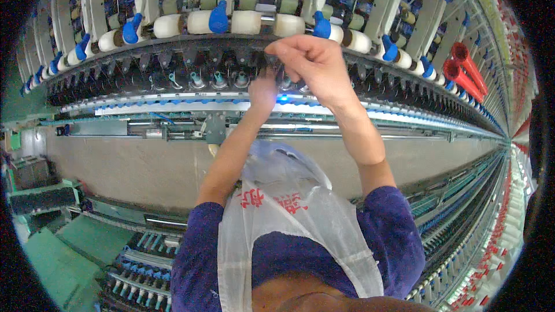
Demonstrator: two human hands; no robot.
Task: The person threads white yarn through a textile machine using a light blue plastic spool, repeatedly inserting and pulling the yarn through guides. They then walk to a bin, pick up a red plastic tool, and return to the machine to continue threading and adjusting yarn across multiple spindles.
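Both arms reach up into a long spinning machine. My right hand (315,63) has thumb and fingers pinched together at the row of dark thread guides (191,60), just under the white rollers (245,22). Whether a thread is between the fingertips is too fine to see. My left hand (263,89) is just below and behind it, reaching in among the small spindle tops (218,80). Its fingers are hidden by the right hand. A small blue light (283,99) glows just below both hands.
Blue levers (218,16) sit between the white rollers. Red tubes (462,66) stick out at the upper right. A thin white plastic bag with red print (289,208) hangs at my chest. A second row of blue-tipped spindles (144,266) and green floor (58,266) lie lower left.
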